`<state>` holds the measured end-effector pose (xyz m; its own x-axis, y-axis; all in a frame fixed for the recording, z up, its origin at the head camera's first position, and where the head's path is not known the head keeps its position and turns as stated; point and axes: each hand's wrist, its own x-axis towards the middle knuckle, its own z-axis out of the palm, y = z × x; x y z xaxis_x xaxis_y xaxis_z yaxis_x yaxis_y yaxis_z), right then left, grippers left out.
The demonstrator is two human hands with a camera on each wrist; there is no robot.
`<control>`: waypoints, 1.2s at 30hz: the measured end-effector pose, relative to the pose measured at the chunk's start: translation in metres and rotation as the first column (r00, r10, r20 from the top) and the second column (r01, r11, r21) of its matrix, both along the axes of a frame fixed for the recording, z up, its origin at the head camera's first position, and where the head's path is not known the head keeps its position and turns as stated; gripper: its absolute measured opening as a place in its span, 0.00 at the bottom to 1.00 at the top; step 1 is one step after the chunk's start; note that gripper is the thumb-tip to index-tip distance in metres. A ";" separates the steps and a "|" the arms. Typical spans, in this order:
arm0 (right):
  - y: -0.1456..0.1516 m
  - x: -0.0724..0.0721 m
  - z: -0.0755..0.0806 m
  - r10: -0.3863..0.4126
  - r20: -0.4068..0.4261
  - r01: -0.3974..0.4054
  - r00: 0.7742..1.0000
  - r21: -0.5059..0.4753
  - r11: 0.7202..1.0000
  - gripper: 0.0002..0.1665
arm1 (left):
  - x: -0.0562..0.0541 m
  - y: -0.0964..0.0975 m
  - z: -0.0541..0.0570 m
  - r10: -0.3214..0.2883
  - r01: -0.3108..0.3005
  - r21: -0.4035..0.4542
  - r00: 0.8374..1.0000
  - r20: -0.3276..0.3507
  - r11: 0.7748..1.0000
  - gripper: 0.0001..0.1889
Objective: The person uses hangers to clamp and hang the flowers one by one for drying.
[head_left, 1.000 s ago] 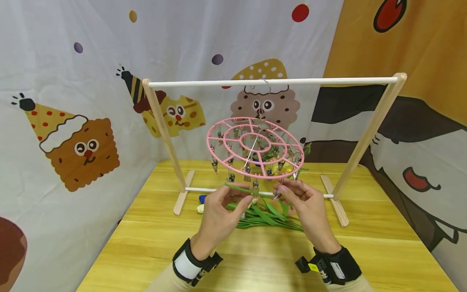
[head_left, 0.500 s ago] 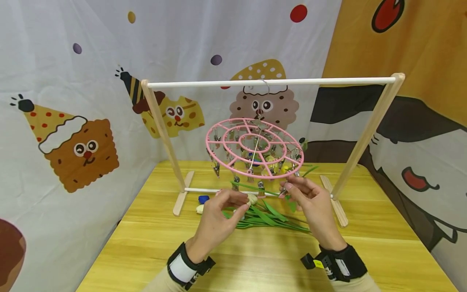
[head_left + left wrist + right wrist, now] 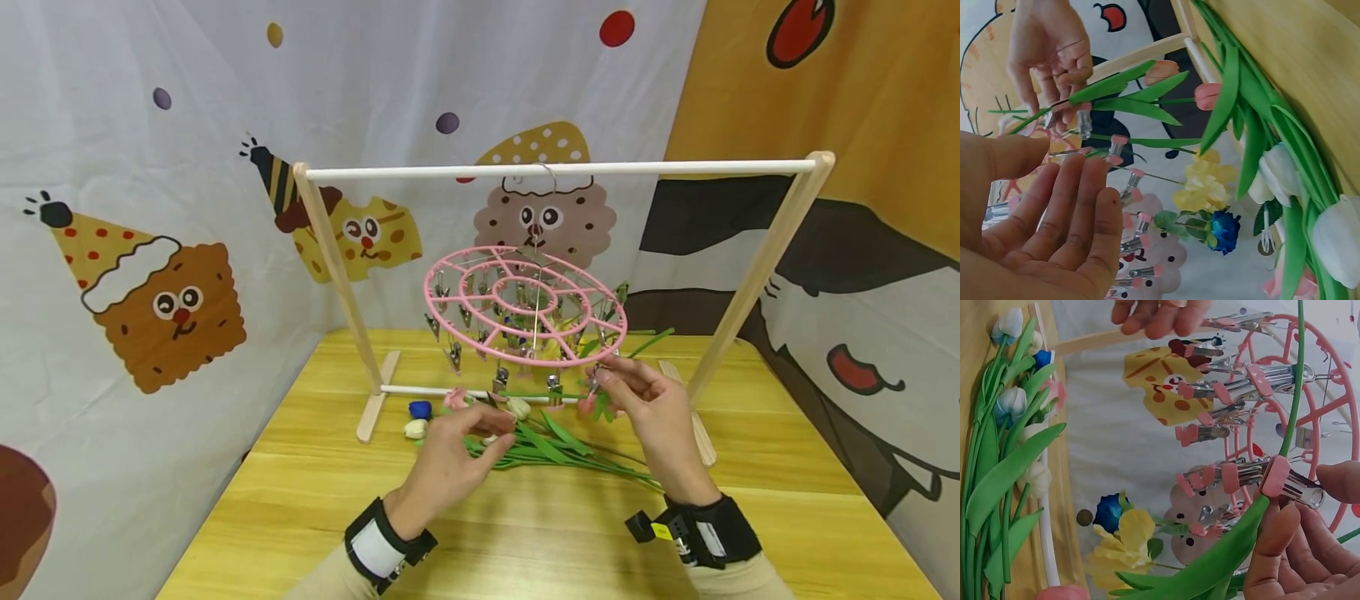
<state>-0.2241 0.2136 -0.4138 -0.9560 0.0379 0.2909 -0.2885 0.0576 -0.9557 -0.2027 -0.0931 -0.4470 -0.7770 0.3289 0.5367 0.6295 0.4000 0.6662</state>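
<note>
My right hand (image 3: pixel 656 417) pinches a metal clothes clip (image 3: pixel 1275 478) with pink tips at the near right edge of the pink round drying rack (image 3: pixel 558 363). The clip's tips are on the green stem (image 3: pixel 1298 375) of an artificial flower, with a long leaf (image 3: pixel 1210 562) just below. In the left wrist view an orange tulip (image 3: pixel 1161 72) hangs head-down beyond that hand. My left hand (image 3: pixel 453 454) hovers left of it with loosely bent fingers, holding nothing. Below lie several artificial tulips, among them a white one (image 3: pixel 415 428), with green stems.
The rack hangs from the white bar (image 3: pixel 420 172) of a wooden stand (image 3: pixel 330 250). Several clips dangle around it. At its back hang a yellow flower (image 3: pixel 1204 187) and a blue rose (image 3: pixel 1225 231). A printed cloth (image 3: pixel 187 450) closes off the back and sides.
The rack has turned, its near clips shifting right. My right hand has moved right with the clip and stem. My left hand has drawn down and away from the stem.
</note>
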 end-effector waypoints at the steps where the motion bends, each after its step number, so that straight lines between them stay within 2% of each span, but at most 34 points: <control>1: 0.001 0.000 0.000 -0.002 0.004 0.002 1.000 -0.002 1.000 0.24 | -0.001 0.000 -0.001 0.001 -0.001 -0.014 1.000 0.006 1.000 0.10; 10: 0.007 -0.007 0.004 -0.017 0.049 0.019 0.999 -0.036 0.999 0.26 | -0.007 -0.002 -0.010 0.007 0.004 -0.107 0.995 0.102 0.994 0.09; 17: 0.012 -0.014 0.005 -0.027 0.068 0.030 0.997 -0.040 0.999 0.25 | -0.016 -0.001 -0.021 -0.009 0.027 -0.160 0.993 0.115 0.987 0.08; 20: 0.013 -0.016 0.005 -0.031 0.063 0.035 0.997 -0.052 0.998 0.23 | -0.020 0.001 -0.025 -0.005 0.030 -0.209 0.993 0.119 0.977 0.09; 23: 0.014 -0.016 0.005 -0.030 0.055 0.033 0.998 -0.060 0.998 0.21 | -0.024 0.003 -0.028 0.001 0.029 -0.284 0.995 0.104 0.958 0.09; 29: 0.016 -0.011 0.003 -0.026 0.028 0.028 0.999 -0.063 0.998 0.24 | -0.032 0.013 -0.031 0.000 0.021 -0.438 0.999 0.049 0.899 0.12; 33: 0.019 -0.006 -0.003 -0.067 -0.004 0.067 0.998 -0.009 0.998 0.26 | -0.037 0.023 -0.035 -0.013 -0.017 -0.517 0.998 -0.055 0.856 0.12; 36: 0.020 -0.001 -0.010 -0.141 -0.022 0.142 0.990 0.055 0.988 0.25 | -0.039 0.030 -0.039 -0.048 -0.044 -0.549 0.987 -0.151 0.835 0.12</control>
